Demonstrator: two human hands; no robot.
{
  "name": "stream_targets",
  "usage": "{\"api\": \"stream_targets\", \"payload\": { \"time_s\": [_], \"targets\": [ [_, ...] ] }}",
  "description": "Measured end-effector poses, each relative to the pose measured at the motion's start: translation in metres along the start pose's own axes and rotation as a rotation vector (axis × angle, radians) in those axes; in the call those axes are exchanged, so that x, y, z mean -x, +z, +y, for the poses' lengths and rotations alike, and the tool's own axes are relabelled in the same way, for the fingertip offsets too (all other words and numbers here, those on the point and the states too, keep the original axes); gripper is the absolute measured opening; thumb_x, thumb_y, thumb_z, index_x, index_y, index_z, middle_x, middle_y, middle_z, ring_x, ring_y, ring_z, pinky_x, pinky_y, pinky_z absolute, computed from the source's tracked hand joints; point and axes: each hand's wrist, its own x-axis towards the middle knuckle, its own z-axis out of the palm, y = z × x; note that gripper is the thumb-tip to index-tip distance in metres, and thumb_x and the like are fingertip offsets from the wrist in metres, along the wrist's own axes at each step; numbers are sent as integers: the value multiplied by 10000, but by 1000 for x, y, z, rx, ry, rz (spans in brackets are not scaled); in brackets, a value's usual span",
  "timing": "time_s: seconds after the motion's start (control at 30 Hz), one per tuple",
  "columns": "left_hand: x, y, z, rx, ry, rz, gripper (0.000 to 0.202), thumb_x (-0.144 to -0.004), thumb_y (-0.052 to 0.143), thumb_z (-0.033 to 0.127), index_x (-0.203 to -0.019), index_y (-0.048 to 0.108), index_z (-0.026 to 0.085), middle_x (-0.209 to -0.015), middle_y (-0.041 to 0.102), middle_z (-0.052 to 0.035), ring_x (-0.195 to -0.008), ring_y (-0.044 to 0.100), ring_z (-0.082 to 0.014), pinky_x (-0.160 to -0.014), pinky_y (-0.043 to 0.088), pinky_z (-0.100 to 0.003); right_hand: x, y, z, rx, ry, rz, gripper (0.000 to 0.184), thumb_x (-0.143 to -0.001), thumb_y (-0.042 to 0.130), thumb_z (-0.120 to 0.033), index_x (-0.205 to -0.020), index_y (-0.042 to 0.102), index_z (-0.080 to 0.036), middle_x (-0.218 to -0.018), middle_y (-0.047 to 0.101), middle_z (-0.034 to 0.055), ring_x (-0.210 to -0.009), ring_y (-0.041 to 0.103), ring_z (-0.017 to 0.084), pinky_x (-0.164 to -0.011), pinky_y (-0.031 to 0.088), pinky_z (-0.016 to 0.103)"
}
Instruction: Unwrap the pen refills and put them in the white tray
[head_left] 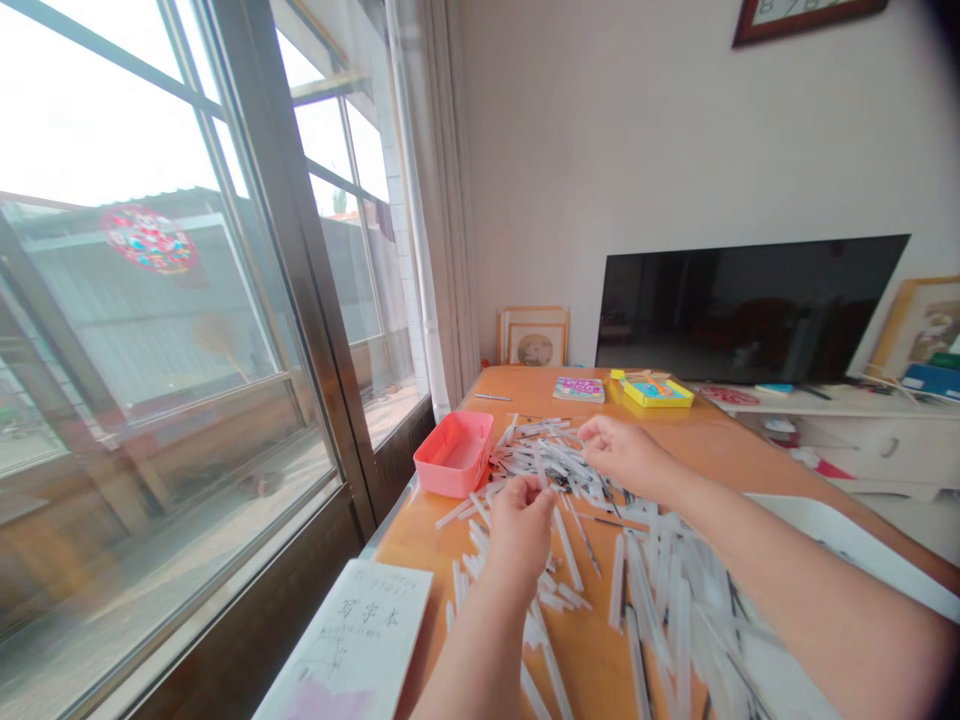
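My left hand (517, 525) is closed around a slim translucent plastic tube (540, 465) that points up and away from its fingertips. Farther off to the right, my right hand (619, 452) has its fingers pinched together over the pile; whatever sits between them is too small to make out. Under and beyond both hands spreads a loose heap of translucent tubes (559, 455) mixed with thin dark sticks. More long tubes (679, 640) lie in the right foreground, partly below my right forearm. Shorter pieces (566, 597) lie just right of my left wrist.
A pink plastic basket (454, 478) stands left of the heap. A writing notebook (352, 640) lies front left, beside the glass door. At the back are a purple booklet (578, 389), a yellow tray (658, 396) and a pen (493, 398). A white tray (795, 508) is on the right.
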Motion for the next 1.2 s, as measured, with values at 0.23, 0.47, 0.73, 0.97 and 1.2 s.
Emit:
{"api": "stream_targets", "payload": {
  "time_s": [0.23,0.47,0.73,0.97,1.2],
  "targets": [
    [3,7,-5,4,-10,-148,151,-736,680,280,-816,661,154,-673,556,12,-576,448,-104,-557,347,-230,6,-45,-42,-675,-26,433,264,-785,684,-326,-989,588,-190,-823,700,35,-661,634,134,-502,396,198],
    [8,8,-2,-101,-8,-210,147,-776,658,308,-774,676,163,-601,507,24,-545,410,-104,-533,286,-227,6,-52,-54,-608,-113,605,294,-806,692,-366,-1028,617,-188,-792,697,26,-674,650,144,-538,444,220],
    [10,10,2,-119,17,-218,112,-772,632,264,-713,638,168,-582,449,38,-539,355,-99,-530,270,-225,11,-46,-56,-545,-106,540,279,-816,697,-376,-1007,615,-190,-779,704,18,-679,672,151,-596,496,242],
    [8,8,-2,-165,50,-243,136,-784,632,293,-739,664,169,-620,467,31,-562,360,-104,-542,279,-223,16,-39,-63,-587,-73,461,241,-802,698,-351,-952,600,-189,-799,708,15,-648,675,133,-656,559,273],
    [9,7,2,-133,74,-240,153,-785,659,317,-777,701,170,-673,512,16,-590,360,-105,-550,280,-218,26,-36,-71,-533,-23,374,220,-826,655,-385,-906,626,-183,-788,718,21,-635,656,129,-607,542,250]
  ]
}}
